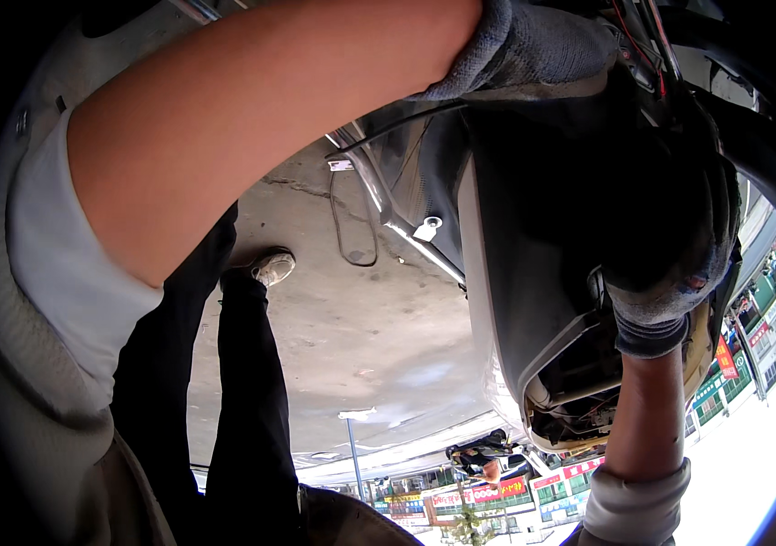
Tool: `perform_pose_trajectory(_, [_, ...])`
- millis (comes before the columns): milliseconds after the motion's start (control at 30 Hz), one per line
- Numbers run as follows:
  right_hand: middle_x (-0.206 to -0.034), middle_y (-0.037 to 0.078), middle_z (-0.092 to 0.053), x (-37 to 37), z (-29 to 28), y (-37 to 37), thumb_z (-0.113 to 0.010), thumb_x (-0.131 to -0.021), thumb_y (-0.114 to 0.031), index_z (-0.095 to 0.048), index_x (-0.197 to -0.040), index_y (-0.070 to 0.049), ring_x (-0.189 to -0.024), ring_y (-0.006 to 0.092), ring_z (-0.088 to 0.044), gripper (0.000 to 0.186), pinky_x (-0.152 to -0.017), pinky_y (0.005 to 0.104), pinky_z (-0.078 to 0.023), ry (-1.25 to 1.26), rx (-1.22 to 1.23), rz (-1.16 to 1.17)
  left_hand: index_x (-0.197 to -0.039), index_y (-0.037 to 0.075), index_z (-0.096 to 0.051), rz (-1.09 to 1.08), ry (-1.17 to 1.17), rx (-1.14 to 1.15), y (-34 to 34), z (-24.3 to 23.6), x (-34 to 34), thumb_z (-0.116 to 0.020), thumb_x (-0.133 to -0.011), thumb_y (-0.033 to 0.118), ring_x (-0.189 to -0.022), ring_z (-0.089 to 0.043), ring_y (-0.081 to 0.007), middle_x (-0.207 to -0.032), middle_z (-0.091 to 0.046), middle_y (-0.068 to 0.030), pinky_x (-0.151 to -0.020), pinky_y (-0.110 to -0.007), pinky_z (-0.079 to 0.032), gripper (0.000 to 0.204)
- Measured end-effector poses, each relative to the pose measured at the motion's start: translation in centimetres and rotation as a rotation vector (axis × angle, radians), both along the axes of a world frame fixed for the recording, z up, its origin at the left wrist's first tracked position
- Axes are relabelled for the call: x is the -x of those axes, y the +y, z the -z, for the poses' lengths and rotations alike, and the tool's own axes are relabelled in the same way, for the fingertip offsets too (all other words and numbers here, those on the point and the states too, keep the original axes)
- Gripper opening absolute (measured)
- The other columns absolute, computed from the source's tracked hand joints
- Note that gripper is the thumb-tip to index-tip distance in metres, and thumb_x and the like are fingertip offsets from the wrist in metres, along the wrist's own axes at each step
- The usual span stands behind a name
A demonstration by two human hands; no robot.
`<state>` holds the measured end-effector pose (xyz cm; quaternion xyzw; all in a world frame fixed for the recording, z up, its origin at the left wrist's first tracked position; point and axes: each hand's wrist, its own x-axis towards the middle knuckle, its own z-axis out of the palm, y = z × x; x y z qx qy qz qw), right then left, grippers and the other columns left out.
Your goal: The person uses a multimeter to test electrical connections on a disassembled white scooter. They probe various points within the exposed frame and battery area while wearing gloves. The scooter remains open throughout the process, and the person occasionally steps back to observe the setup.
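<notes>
My left hand (pixel 556 59), in a grey knit glove, reaches across the top to a black vehicle body (pixel 534 200) beside red and black wires (pixel 652 64); its fingers are lost in the dark parts. My right hand (pixel 675 273), also gloved, comes up from the lower right against the body's right side, its fingers in deep shadow. Whether either hand grips anything is unclear. Below the body's lower end is an opening (pixel 570 414) with tubing and wires. A chrome bar (pixel 388 218) runs along the body's left, with a small white fitting (pixel 426 227) beside it.
A looped black cable (pixel 356 259) lies on the concrete ground (pixel 333 346). Dark-trousered legs (pixel 242 364) and a light shoe (pixel 272 268) are at left. Distant shopfronts with banners (pixel 506 487), a pole (pixel 354 455) and a small dark vehicle (pixel 479 455) line the lower edge and right.
</notes>
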<state>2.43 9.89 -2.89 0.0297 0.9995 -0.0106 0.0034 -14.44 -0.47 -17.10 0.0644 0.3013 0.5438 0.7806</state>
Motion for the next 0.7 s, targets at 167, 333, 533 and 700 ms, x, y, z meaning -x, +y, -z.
perform_pose_trajectory(167, [-0.115,0.018,-0.057,2.4,-2.4,-1.6,-0.055,-0.085,-0.042,-0.051,-0.121,0.0,-0.108,0.0351,-0.055,0.055,-0.093,0.0456,-0.045,-0.054,-0.293,-0.128,-0.118,0.005,-0.055,0.32,1.815,-0.556,-0.1,-3.7,0.8,-0.049,-0.093,0.028,-0.099,-0.061,-0.0214,-0.113,-0.059,-0.0131,-0.086,-0.034,-0.05,0.035])
perform_pose_trajectory(333, [-0.116,0.019,-0.057,0.7,-0.9,-0.8,-0.055,-0.084,-0.042,-0.052,-0.12,0.001,-0.106,0.0379,-0.056,0.056,-0.094,0.0473,-0.043,0.036,-0.109,-0.057,-0.124,0.005,-0.05,0.398,2.833,-0.739,-0.7,-3.0,0.1,-0.051,-0.091,0.025,-0.104,-0.059,-0.0229,-0.118,-0.057,-0.0145,-0.091,-0.037,-0.049,0.038])
perform_pose_trajectory(533, [-0.118,0.019,-0.057,0.0,0.2,-0.1,-0.063,-0.079,-0.041,-0.053,-0.119,0.001,-0.11,0.0348,-0.055,0.058,-0.094,0.0428,-0.045,0.032,-0.016,0.021,-0.126,-0.002,-0.044,-0.311,0.97,-0.187,-12.2,0.4,1.8,-0.044,-0.096,0.014,-0.107,-0.057,-0.0195,-0.12,-0.055,-0.0138,-0.089,-0.029,-0.049,0.034])
perform_pose_trajectory(700, [-0.103,0.015,-0.062,-0.7,1.0,2.2,-0.066,-0.077,-0.024,-0.057,-0.113,-0.002,-0.091,0.0294,-0.062,0.044,-0.082,0.0383,-0.05,0.139,-0.097,-0.07,-0.112,0.001,-0.056,-0.054,1.384,0.289,-27.2,-0.5,1.0,-0.054,-0.09,0.011,-0.088,-0.06,-0.0131,-0.097,-0.064,-0.0069,-0.078,-0.025,-0.046,0.024])
